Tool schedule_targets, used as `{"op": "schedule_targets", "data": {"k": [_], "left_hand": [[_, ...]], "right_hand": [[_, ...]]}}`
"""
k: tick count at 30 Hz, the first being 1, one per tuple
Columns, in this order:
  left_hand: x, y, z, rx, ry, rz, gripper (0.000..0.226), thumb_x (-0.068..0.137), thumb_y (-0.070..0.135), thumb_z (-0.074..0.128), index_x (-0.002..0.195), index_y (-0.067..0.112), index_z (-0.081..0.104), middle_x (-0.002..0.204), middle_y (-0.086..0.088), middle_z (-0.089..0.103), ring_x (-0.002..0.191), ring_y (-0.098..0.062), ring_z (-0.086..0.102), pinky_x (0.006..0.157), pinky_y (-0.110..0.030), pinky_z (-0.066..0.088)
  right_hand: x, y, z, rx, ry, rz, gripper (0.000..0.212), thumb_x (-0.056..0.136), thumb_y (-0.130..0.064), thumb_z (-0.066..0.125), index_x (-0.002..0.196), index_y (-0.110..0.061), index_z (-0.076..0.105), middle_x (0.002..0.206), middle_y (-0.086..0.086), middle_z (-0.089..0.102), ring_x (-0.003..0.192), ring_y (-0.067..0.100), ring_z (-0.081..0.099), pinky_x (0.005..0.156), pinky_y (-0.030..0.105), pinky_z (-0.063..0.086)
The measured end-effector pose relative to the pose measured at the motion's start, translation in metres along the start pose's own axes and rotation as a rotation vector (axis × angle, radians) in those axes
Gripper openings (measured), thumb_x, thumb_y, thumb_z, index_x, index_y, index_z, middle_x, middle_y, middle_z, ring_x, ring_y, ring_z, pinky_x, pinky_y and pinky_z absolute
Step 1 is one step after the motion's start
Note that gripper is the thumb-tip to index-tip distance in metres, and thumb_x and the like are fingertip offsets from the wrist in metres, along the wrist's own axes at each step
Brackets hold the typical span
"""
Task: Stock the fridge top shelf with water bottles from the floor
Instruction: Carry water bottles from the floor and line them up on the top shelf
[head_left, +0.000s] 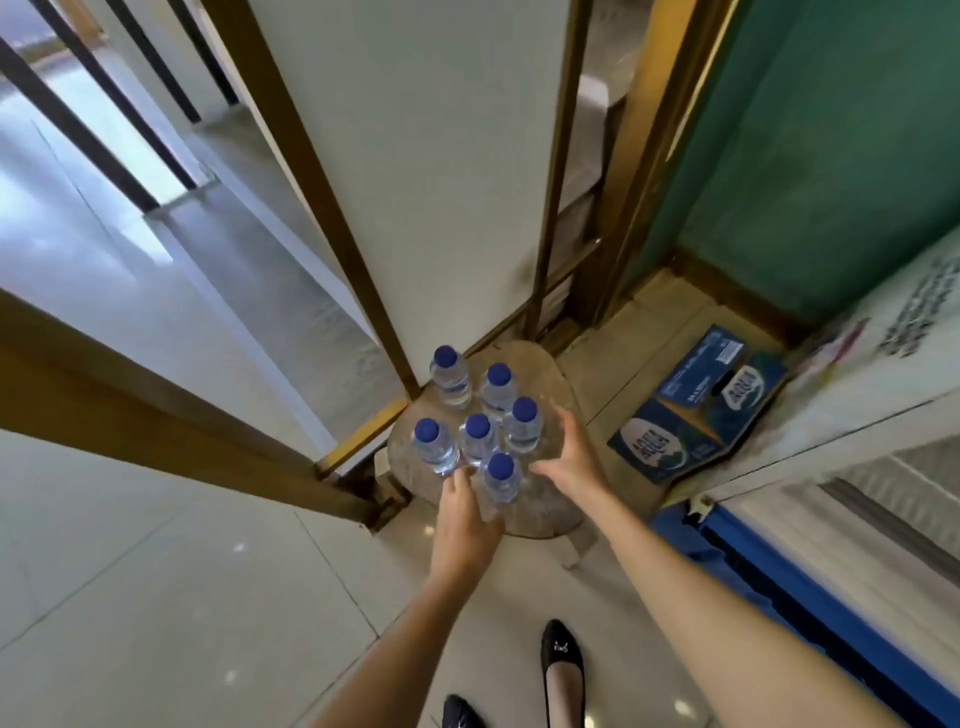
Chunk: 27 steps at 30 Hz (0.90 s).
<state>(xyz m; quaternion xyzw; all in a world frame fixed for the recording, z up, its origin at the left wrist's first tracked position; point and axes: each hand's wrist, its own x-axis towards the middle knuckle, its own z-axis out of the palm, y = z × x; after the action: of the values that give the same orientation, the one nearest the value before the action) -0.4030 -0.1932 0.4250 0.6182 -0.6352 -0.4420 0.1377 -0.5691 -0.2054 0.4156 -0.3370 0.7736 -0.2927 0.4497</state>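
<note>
Six blue-capped bottles (497, 387), "AQUA" box (701, 410), both hands (569, 457) spread

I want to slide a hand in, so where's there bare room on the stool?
Bare stool top lies at the far right, beyond the right hand, and along the near rim. The six bottles crowd the centre and left.

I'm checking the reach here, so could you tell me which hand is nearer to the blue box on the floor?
Right. The right hand is at the right edge of the bottles, on the side toward the box but well short of it. The left hand is farther, at the bottles' near left side.
</note>
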Motion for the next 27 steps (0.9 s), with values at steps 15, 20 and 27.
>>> {"op": "schedule_targets", "data": {"k": [15, 20, 27], "left_hand": [[0.048, -0.039, 0.091, -0.355, 0.305, -0.153, 0.066, 0.07, 0.02, 0.081, 0.125, 0.024, 0.045, 0.114, 0.001, 0.046, 0.098, -0.009, 0.048, 0.087, -0.022, 0.039], [0.042, -0.058, 0.079, -0.478, 0.153, -0.098, 0.058, 0.071, 0.021, 0.082, 0.111, 0.048, 0.05, 0.111, 0.009, 0.063, 0.097, -0.002, 0.062, 0.081, -0.021, 0.051], [0.018, -0.035, 0.048, -0.591, -0.055, -0.071, 0.046, 0.077, 0.009, 0.075, 0.118, 0.02, 0.056, 0.108, -0.001, 0.069, 0.099, -0.013, 0.067, 0.081, -0.022, 0.053]], "right_hand": [[0.071, 0.064, 0.059, 0.323, 0.098, -0.094, 0.063, 0.064, -0.018, 0.084, 0.121, -0.021, 0.058, 0.115, -0.002, 0.068, 0.108, 0.013, 0.064, 0.095, 0.032, 0.05], [0.041, 0.096, 0.052, 0.245, 0.211, -0.07, 0.057, 0.062, -0.02, 0.086, 0.114, -0.018, 0.062, 0.104, -0.005, 0.07, 0.098, 0.009, 0.066, 0.089, 0.03, 0.054], [-0.009, 0.107, 0.022, 0.321, 0.325, -0.026, 0.048, 0.064, -0.007, 0.084, 0.102, -0.021, 0.058, 0.089, -0.011, 0.066, 0.081, 0.003, 0.063, 0.069, 0.017, 0.05]]}}
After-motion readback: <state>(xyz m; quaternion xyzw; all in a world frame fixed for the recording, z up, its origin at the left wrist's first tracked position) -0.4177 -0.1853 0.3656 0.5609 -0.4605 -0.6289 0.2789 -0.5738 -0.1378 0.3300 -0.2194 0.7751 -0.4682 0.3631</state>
